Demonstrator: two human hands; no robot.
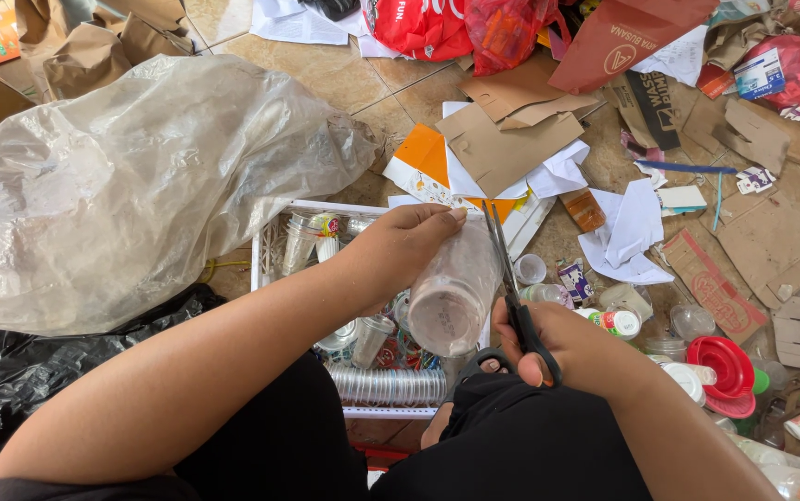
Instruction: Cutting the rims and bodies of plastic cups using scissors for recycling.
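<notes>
left hand [409,243] wraps around a clear plastic cup [454,295], held on its side above a white crate [275,211] of stacked cups. right hand [574,351] is closed through the black handles of scissors [511,288], blades up against the cup's right side. big clear plastic bag [131,176] lies to the left.

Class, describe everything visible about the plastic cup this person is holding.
The plastic cup is clear, cloudy plastic, lying on its side in mid-air with its round base facing the camera. The left hand grips its upper side, near the mouth. Black-handled scissors in the right hand run along its right edge. Below sits a white crate of similar cups.
</notes>
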